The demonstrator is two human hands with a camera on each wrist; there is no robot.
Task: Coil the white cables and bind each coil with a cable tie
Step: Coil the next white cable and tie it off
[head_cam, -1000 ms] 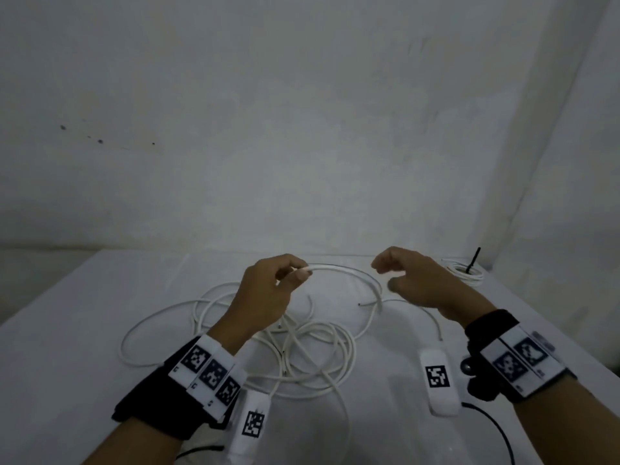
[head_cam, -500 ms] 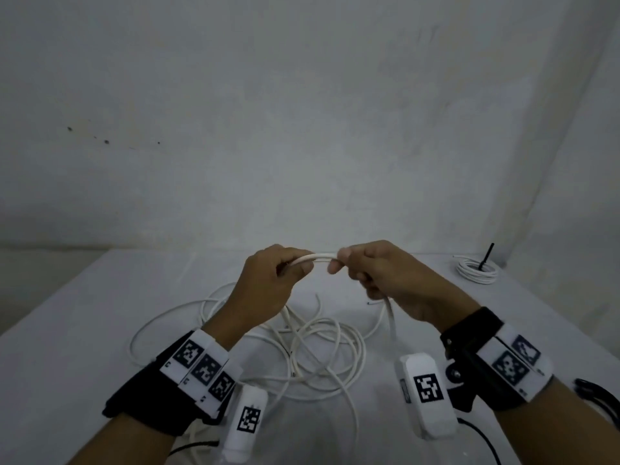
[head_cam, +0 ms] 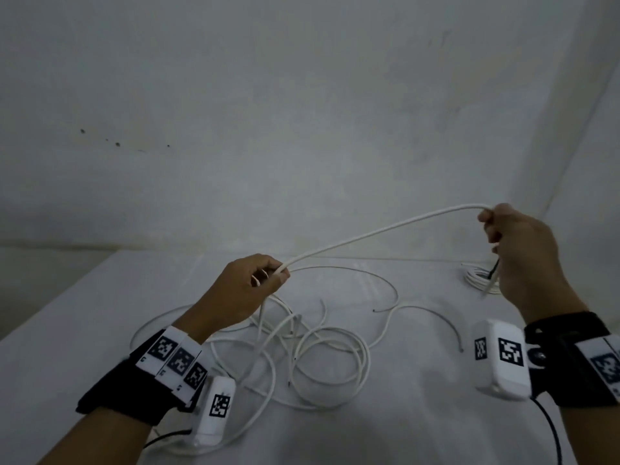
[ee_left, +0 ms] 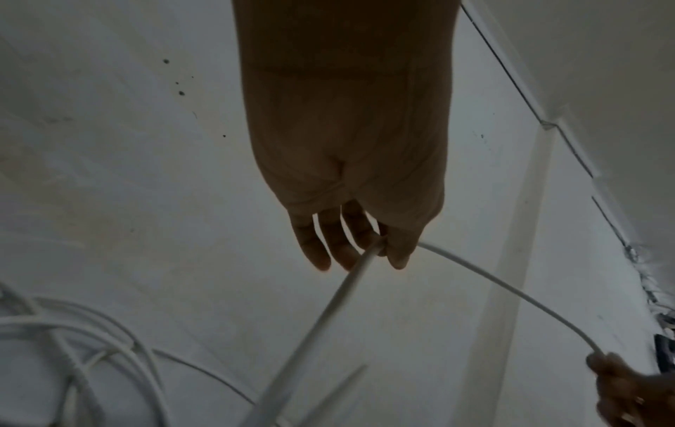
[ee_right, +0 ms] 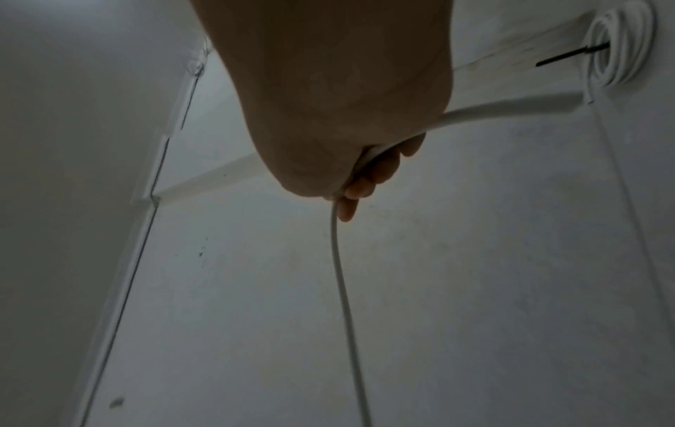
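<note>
A white cable [head_cam: 375, 231] stretches in the air between my two hands. My left hand [head_cam: 255, 286] pinches it low over the table, with thumb and curled fingers [ee_left: 396, 248] round it. My right hand [head_cam: 513, 250] is raised at the right and grips the cable near its end; the short tail [head_cam: 490, 283] hangs below the fist. In the right wrist view the cable [ee_right: 343, 289] runs out from the curled fingers [ee_right: 359, 190]. A loose tangle of white cables [head_cam: 315, 350] lies on the white table [head_cam: 67, 330] beneath my left hand.
A finished white coil [ee_right: 617, 46] bound with a black cable tie [ee_right: 570, 56] lies at the table's far right corner, partly behind my right hand. White walls close the back and right side. Loose cable ends trail across the table's middle.
The hands were together on the cable half a second ago. My right hand has since pulled up and to the right, drawing a long stretch of cable through the left hand's fingers.
</note>
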